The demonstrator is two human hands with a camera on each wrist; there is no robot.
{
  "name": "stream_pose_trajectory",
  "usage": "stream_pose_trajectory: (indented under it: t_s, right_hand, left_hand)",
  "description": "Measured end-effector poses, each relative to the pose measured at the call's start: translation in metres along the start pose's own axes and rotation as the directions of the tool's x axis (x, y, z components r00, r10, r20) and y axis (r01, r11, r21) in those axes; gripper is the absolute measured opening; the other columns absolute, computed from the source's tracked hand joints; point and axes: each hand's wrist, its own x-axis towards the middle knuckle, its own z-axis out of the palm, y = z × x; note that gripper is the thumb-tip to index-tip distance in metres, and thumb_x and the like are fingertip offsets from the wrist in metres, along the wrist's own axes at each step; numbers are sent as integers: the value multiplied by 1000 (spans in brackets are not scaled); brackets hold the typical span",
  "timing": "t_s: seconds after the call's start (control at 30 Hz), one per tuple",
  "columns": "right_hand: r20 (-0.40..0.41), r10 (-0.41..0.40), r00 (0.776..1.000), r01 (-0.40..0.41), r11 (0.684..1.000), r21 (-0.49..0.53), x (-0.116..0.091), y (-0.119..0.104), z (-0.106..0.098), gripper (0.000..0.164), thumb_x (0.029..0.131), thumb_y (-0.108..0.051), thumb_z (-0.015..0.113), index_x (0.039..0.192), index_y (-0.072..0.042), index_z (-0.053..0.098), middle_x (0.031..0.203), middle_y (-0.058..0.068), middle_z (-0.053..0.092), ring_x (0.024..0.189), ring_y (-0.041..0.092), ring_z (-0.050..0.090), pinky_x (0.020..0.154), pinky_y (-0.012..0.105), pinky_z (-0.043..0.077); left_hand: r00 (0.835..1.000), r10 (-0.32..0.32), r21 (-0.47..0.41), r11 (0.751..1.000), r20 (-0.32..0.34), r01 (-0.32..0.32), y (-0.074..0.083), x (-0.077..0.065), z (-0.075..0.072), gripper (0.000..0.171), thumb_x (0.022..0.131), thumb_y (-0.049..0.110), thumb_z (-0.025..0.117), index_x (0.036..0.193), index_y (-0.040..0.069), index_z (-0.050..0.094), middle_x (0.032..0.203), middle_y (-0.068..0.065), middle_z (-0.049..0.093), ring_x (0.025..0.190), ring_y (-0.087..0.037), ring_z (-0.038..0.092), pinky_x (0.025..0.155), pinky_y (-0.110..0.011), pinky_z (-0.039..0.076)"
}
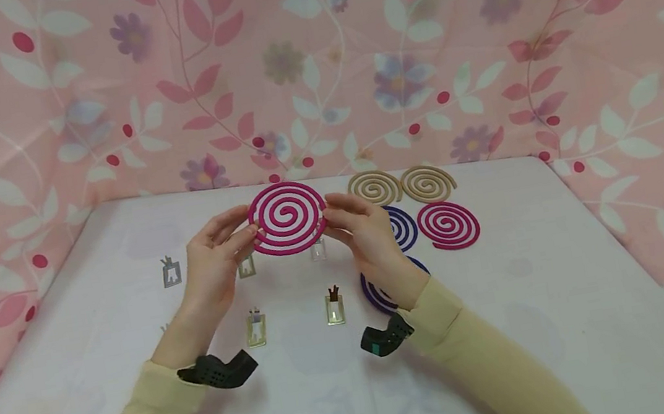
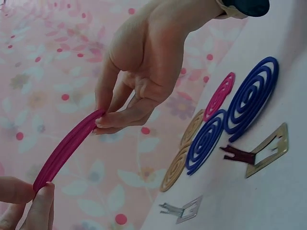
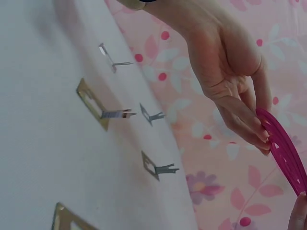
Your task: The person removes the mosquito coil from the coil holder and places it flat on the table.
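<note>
A pink spiral mosquito coil (image 1: pixel 287 213) is held up above the table between both hands, its flat face toward the head view. My left hand (image 1: pixel 214 252) pinches its left rim with thumb and fingers. On the opposite rim, my right hand (image 1: pixel 369 230) pinches it the same way. Edge-on in the left wrist view, the coil (image 2: pixel 67 146) looks slightly bowed. Below the hands stand small metal coil stands with upright prongs, among them a gold one (image 1: pixel 256 329) and a brown-pronged one (image 1: pixel 334 308). A silver stand (image 1: pixel 171 272) is left of the left hand.
Two tan coils (image 1: pixel 427 184) lie at the back right, with another pink coil (image 1: pixel 448 225) in front. Two blue coils (image 2: pixel 252 98) lie nearby, partly hidden by the right arm in the head view. Pink floral cloth (image 1: pixel 313 93) surrounds the white table (image 1: pixel 527 350).
</note>
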Motion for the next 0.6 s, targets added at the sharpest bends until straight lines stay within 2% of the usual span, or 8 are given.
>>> stream_pose_trajectory:
  t_s: [0.2, 0.4, 0.6]
  right_hand:
    - [-39, 61, 997, -63, 997, -45, -11, -1, -35, 41, 97, 0, 60, 137, 3, 54, 112, 4, 63, 94, 12, 68, 92, 28, 57]
    - [-83, 134, 988, -140, 987, -78, -23, -4, -68, 43, 99, -2, 58, 141, 1, 51, 114, 1, 63, 93, 9, 68, 91, 27, 57]
    - [-115, 150, 982, -163, 979, -119, -34, -12, -99, 46, 99, -4, 59, 143, 1, 48, 111, -2, 65, 90, 8, 69, 89, 25, 58]
  left_hand:
    - [1000, -30, 38, 999, -1, 30, -23, -9, 26, 41, 99, 7, 61, 138, 2, 53, 141, -14, 56, 103, -10, 68, 92, -24, 55]
    - [999, -51, 39, 998, 13, 51, -43, -15, 48, 37, 97, 8, 64, 134, 5, 57, 137, -10, 61, 107, -15, 68, 91, -27, 57]
    - [996, -81, 22, 997, 42, 80, -63, -17, 72, 36, 95, 3, 65, 130, 4, 60, 135, -13, 62, 108, -17, 68, 89, -27, 57]
